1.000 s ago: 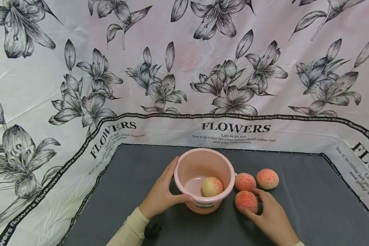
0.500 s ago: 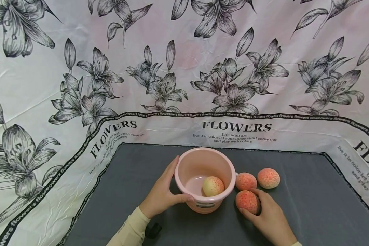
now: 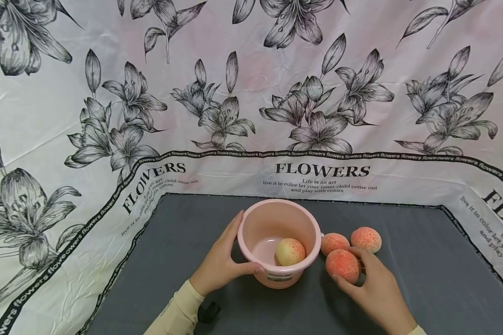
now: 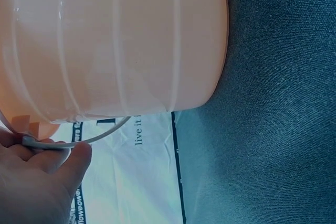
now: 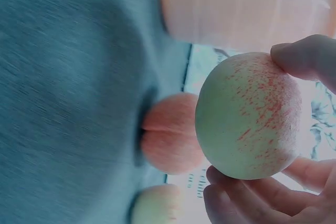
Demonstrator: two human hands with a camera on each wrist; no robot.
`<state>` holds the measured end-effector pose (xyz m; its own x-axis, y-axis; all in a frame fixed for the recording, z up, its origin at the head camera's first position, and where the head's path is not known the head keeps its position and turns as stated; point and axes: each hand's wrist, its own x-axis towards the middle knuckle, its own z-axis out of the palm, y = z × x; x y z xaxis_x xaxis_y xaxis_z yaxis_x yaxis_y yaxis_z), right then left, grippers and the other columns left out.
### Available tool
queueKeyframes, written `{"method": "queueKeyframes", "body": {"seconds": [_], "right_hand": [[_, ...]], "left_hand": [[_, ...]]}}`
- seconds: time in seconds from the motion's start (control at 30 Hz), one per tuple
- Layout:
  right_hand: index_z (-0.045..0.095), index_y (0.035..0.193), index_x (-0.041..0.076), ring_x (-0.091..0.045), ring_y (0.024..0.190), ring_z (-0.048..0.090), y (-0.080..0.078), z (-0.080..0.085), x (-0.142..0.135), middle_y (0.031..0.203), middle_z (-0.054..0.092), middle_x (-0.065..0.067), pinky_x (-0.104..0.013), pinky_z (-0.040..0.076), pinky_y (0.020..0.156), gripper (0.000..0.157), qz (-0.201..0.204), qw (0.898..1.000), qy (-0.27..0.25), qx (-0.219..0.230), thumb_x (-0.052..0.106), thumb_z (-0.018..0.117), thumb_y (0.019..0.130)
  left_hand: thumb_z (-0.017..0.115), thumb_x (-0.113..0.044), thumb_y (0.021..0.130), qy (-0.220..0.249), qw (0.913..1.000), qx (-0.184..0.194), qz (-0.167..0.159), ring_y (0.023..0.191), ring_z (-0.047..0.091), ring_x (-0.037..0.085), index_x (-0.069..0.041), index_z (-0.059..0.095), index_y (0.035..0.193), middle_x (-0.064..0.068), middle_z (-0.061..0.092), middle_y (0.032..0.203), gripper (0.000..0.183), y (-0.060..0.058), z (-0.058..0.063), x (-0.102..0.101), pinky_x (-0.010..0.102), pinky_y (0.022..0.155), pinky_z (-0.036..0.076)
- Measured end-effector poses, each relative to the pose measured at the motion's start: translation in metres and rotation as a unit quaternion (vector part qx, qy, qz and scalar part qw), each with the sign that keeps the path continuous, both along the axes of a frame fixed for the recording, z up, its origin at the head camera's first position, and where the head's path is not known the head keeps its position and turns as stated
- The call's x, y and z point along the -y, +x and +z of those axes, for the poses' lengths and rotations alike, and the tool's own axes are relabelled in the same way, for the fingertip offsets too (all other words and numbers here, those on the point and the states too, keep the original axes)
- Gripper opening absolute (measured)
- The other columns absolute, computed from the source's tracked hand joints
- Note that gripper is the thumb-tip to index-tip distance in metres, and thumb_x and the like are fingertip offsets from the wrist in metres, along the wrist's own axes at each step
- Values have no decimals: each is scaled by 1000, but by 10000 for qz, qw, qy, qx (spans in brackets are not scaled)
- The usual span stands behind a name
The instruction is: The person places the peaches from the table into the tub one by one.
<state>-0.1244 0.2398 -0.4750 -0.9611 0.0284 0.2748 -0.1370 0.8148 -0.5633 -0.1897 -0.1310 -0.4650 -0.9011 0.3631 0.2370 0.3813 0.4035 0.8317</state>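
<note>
A pink bucket (image 3: 278, 204) stands upright on the dark grey cloth with one yellow-and-red peach (image 3: 290, 252) inside. My left hand (image 3: 222, 260) grips the bucket's near left rim, thumb over the front; in the left wrist view its fingers lie by the thin handle (image 4: 113, 129). To the right of the bucket, my right hand (image 3: 375, 288) pinches a red-orange peach (image 3: 343, 266) between thumb and fingers. The right wrist view shows that held peach (image 5: 249, 116) raised off the cloth, its pale green underside showing.
Two more peaches rest on the cloth behind the held one: one (image 3: 334, 243) close against the bucket, another (image 3: 366, 239) farther right. A small black object (image 3: 208, 312) lies by the left sleeve. A white flower-printed sheet (image 3: 222, 177) rises behind.
My right hand has lifted the peach off the cloth and shifted it slightly right. The left hand and bucket have stayed in place.
</note>
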Motion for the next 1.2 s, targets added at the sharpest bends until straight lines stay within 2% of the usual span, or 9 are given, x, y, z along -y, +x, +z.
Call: {"method": "queueKeyframes", "body": {"seconds": [0.13, 0.3, 0.37, 0.53, 0.63, 0.77, 0.97, 1.1, 1.2], "right_hand": [[63, 142, 8, -28, 106, 73, -6, 13, -2, 125, 74, -11, -38, 60, 82, 76, -63, 9988, 78, -482, 43, 95, 84], [62, 142, 6, -30, 105, 71, -16, 35, -6, 123, 72, -14, -30, 56, 77, 75, -97, 9973, 98, -722, 41, 95, 84], [61, 144, 6, -32, 107, 70, -21, 46, -4, 124, 70, -16, -32, 58, 77, 76, -77, 9973, 73, -729, 41, 94, 85], [57, 150, 5, -33, 111, 69, -33, 72, 15, 129, 67, -17, -47, 58, 80, 79, 115, 9960, -20, -883, 40, 92, 88], [57, 150, 5, -31, 109, 70, -38, 82, 34, 130, 67, -15, -43, 57, 80, 77, 378, 9930, -153, -1107, 34, 92, 88], [58, 149, 5, -24, 107, 70, -45, 84, 63, 131, 68, -11, -37, 59, 81, 75, 827, 9882, -324, -1246, 29, 93, 87], [59, 149, 6, -22, 110, 70, -49, 74, 98, 130, 68, -9, -50, 63, 88, 78, 1433, 9805, -310, -1310, 29, 95, 84], [58, 149, 6, -19, 115, 70, -51, 67, 111, 137, 68, -7, -47, 64, 91, 78, 1682, 9764, -408, -1293, 28, 95, 84], [59, 148, 8, -17, 119, 69, -51, 64, 118, 140, 67, -3, -45, 63, 94, 76, 1790, 9759, -431, -1175, 29, 94, 85]], "left_hand": [[98, -52, 77, -7, 10000, 8, 26, 165, 29, 16, -46, 8, 172, -11, 15, 182, 131, 1, 1, 2, 64, 128, 34], [97, -51, 78, 64, 10000, 40, -24, 165, 28, 15, -45, 8, 173, -13, 15, 181, 130, 1, 1, 2, 64, 128, 34], [98, -50, 78, 82, 10000, 36, -24, 165, 27, 15, -45, 8, 173, -13, 15, 181, 130, 1, 1, 3, 64, 128, 34], [98, -49, 78, 84, 10000, 11, 2, 165, 28, 15, -45, 8, 173, -15, 15, 181, 130, 1, 0, 4, 64, 127, 34], [98, -49, 78, 78, 10000, 20, -6, 165, 28, 15, -46, 8, 173, -15, 16, 181, 130, 1, 0, 5, 64, 127, 35], [98, -50, 78, 55, 10000, 62, 0, 165, 28, 15, -47, 8, 172, -16, 16, 180, 130, 1, 0, 4, 63, 127, 36], [97, -53, 78, 42, 10000, 59, -38, 166, 25, 14, -47, 7, 172, -19, 15, 180, 130, 0, 1, 2, 62, 128, 35], [96, -54, 79, 26, 10000, 52, -37, 166, 23, 13, -46, 6, 172, -21, 13, 179, 129, -1, 2, 2, 61, 129, 34], [96, -55, 79, -10, 10000, 64, -16, 167, 21, 15, -45, 6, 172, -19, 12, 180, 130, 1, 2, 3, 63, 129, 34]]}}
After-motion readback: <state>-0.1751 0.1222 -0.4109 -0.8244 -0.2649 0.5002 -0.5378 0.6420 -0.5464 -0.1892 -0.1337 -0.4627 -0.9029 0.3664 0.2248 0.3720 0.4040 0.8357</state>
